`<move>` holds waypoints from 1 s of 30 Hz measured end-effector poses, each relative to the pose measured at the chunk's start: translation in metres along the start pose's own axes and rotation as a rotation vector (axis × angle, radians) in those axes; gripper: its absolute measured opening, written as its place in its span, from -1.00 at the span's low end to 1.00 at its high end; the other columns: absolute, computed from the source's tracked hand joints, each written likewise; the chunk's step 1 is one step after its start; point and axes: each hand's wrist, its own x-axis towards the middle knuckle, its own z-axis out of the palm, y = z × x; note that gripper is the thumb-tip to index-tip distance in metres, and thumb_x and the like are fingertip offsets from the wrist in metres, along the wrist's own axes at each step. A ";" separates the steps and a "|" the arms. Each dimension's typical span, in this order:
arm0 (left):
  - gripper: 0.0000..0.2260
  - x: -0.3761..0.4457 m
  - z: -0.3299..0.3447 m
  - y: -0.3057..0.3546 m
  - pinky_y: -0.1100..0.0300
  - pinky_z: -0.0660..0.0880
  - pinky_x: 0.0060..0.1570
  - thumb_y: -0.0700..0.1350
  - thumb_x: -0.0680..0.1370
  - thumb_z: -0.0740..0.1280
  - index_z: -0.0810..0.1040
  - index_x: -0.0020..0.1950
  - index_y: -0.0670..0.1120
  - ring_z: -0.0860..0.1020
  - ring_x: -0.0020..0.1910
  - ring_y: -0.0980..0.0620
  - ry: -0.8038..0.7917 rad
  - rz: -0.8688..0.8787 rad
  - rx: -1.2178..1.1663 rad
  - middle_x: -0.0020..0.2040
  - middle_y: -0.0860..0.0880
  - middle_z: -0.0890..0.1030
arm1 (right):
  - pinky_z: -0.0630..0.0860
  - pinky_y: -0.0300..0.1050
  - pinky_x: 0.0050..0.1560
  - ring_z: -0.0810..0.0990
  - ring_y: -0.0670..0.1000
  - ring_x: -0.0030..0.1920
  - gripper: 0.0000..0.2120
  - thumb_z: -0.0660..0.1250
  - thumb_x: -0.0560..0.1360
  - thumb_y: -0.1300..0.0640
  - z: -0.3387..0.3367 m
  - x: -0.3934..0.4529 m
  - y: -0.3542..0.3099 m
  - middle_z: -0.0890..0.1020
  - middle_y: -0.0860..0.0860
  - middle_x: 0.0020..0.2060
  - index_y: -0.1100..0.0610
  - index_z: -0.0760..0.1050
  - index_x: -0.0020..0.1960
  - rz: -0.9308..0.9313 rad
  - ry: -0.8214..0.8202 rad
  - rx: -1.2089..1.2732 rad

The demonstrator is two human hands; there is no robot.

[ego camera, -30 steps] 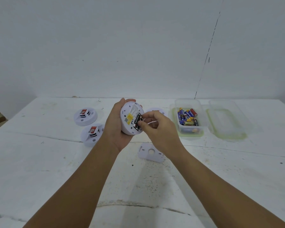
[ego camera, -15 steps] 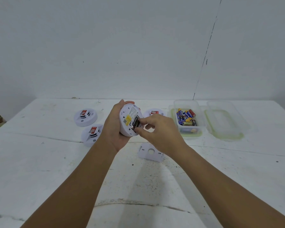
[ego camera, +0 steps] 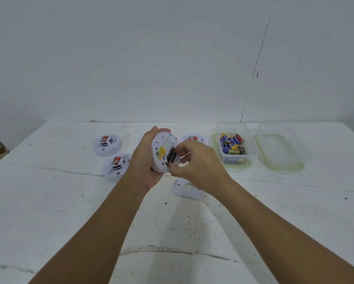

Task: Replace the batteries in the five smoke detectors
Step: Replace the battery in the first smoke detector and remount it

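My left hand (ego camera: 145,162) grips a round white smoke detector (ego camera: 162,147) tilted on edge, its back with a yellow label facing me. In its open compartment sits a dark battery (ego camera: 170,156). My right hand (ego camera: 198,165) pinches that battery with thumb and fingertips. A white back cover (ego camera: 187,189) lies flat on the table just below my right hand. Three other detectors rest on the table: one (ego camera: 107,144) at far left, one (ego camera: 116,167) near my left wrist, one (ego camera: 194,138) partly hidden behind my right hand.
A clear plastic box (ego camera: 234,160) holding several loose batteries stands to the right, with its clear lid (ego camera: 280,150) lying beside it. The white table (ego camera: 172,232) meets a white wall at the back. A brick surface shows at the left edge.
My right fingers have shifted down along the battery compartment. The detector has tipped a little more upright in my left hand.
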 end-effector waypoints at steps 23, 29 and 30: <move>-0.67 0.000 0.005 -0.006 -0.04 0.56 0.02 0.20 0.68 0.20 0.66 0.05 0.02 0.62 -0.03 -0.13 0.011 0.020 0.022 0.03 -0.11 0.68 | 0.41 -0.26 -0.33 0.56 -0.15 -0.27 -0.80 0.42 0.58 0.05 0.006 -0.004 0.004 0.60 -0.06 -0.02 0.03 0.42 0.09 0.189 -0.032 0.433; -0.67 -0.001 0.010 -0.006 -0.07 0.57 0.05 0.19 0.67 0.22 0.65 0.09 0.00 0.61 0.01 -0.16 0.006 0.030 -0.028 0.11 -0.15 0.66 | 0.45 -0.40 -0.32 0.53 -0.33 -0.31 -0.85 0.37 0.64 0.03 0.011 0.000 0.000 0.60 -0.06 -0.09 0.07 0.46 0.11 0.245 0.109 0.484; -0.67 0.000 0.010 -0.006 -0.09 0.56 0.08 0.19 0.67 0.23 0.65 0.09 -0.01 0.60 0.04 -0.18 0.006 0.033 -0.037 0.13 -0.15 0.65 | 0.45 -0.41 -0.33 0.53 -0.36 -0.32 -0.84 0.37 0.64 0.03 0.011 0.001 0.000 0.59 -0.06 -0.11 0.07 0.46 0.14 0.261 0.113 0.503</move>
